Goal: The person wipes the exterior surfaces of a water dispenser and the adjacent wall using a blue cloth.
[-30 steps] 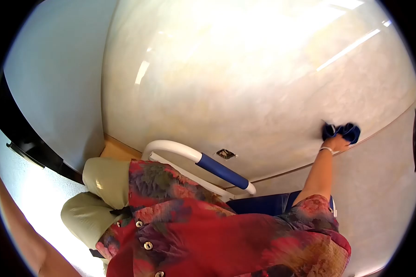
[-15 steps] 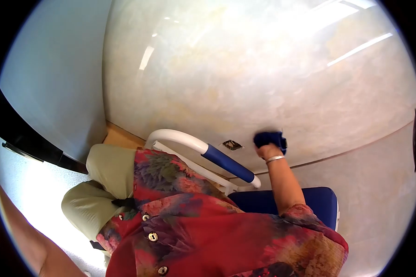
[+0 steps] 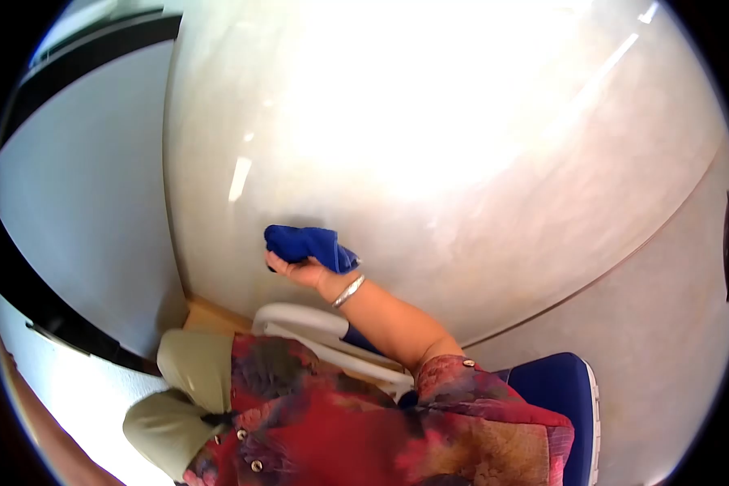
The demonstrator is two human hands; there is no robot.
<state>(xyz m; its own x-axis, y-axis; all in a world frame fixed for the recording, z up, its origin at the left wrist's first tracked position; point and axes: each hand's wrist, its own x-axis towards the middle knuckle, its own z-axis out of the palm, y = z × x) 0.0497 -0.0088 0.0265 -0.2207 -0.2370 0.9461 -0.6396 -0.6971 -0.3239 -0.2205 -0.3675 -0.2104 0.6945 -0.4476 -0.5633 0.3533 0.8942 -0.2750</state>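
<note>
My right hand (image 3: 303,272), with a silver bracelet at its wrist, is closed on a folded blue cloth (image 3: 301,244). The cloth lies against the glossy, cream marbled wall panel (image 3: 429,251), and one loose end sticks out beside the wrist. Whether all of it touches the panel I cannot tell. Of my left side only a forearm (image 3: 49,429) shows at the lower left edge; that hand is out of view.
Below my right arm is a white chair armrest (image 3: 300,314) with a blue grip, partly covered. A blue padded chair part (image 3: 555,405) is at the lower right. A grey-blue panel (image 3: 89,186) with black edging stands at the left. Strong glare lies on the wall.
My right hand has moved left along the wall with the blue cloth. A dark patch on the wall, seen earlier, no longer shows. The view has shifted.
</note>
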